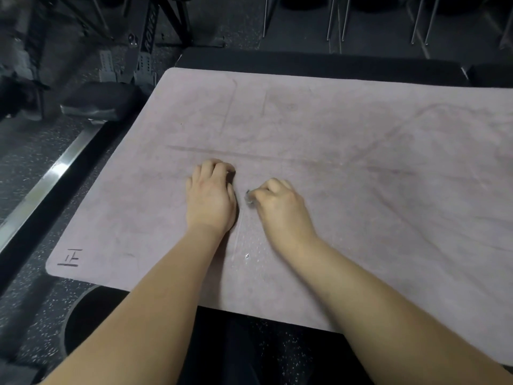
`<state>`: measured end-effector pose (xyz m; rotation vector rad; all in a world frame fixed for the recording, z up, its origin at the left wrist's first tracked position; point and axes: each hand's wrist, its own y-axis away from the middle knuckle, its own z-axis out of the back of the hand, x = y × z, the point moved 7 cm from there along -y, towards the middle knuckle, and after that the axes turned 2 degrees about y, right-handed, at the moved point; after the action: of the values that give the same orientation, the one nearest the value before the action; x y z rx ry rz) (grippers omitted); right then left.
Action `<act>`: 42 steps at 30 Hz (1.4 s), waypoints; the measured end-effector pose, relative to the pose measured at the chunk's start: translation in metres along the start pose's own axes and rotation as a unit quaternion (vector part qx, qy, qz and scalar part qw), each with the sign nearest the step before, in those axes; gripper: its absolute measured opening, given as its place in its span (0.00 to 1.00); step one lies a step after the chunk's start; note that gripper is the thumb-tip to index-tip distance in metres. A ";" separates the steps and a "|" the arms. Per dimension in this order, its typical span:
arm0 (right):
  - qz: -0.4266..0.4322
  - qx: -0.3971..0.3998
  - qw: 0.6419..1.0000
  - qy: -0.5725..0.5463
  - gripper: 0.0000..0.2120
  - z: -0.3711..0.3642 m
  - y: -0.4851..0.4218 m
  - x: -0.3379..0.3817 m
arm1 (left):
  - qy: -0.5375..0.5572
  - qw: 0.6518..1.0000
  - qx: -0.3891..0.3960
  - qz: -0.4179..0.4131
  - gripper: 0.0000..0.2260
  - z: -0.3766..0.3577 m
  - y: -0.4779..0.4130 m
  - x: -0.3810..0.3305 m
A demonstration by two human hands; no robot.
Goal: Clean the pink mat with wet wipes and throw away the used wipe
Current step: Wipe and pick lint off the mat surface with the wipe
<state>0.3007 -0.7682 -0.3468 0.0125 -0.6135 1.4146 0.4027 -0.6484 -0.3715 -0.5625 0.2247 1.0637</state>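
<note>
Head view - the pink mat (347,151) lies flat on a black bench (305,61), and it covers almost all of it. Only a dark strip of the bench shows behind the far edge. The mat has dull smears and one long dark streak across its middle. A small dark mark (70,257) is printed in its near left corner.

Both hands are on the middle of the mat, close together but not touching. The left hand (212,195) rests with its knuckles up and its fingers curled under; nothing is seen in them. The right hand (280,207) pinches the bunched grey end of a thin wipe (249,243). The rest of the wipe lies flat on the mat between the two forearms - it is almost see-through, with small pale dots.

To the left of the bench a shiny metal rail (41,190) runs along the speckled floor (25,301). Further back are a black pad (97,104) and dark machine frames (147,37). Thin metal legs (333,20) stand beyond the far edge. A dark round tub (80,323) sits by the near left corner, partly hidden by the left forearm.

The right half of the mat is open, with nothing lying on it. The left edge is near the rail.
</note>
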 end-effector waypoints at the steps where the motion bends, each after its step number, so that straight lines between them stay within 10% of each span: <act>1: 0.004 0.000 1.000 0.006 0.11 0.004 -0.005 -0.012 | -0.003 1.000 -0.001 0.000 0.14 0.000 0.000 0.000; 11: -0.249 -0.056 0.955 0.147 0.09 0.061 -0.046 -0.162 | -0.015 1.000 0.000 0.000 0.13 0.000 0.000 -0.003; 23: 0.004 0.005 0.999 0.032 0.06 -0.016 -0.045 0.011 | 0.003 1.000 -0.016 0.009 0.12 0.002 -0.001 -0.001; 33: -0.271 -0.060 0.950 0.146 0.09 0.051 -0.064 -0.166 | -0.024 1.000 -0.003 0.006 0.12 0.000 -0.002 -0.002; 42: -0.082 0.015 0.996 0.012 0.09 -0.030 -0.074 0.001 | -0.016 1.000 -0.007 0.010 0.12 0.000 -0.002 0.000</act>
<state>0.3802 -0.7698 -0.3458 0.0677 -0.5595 1.2632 0.4042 -0.6493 -0.3704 -0.5569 0.1957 1.0927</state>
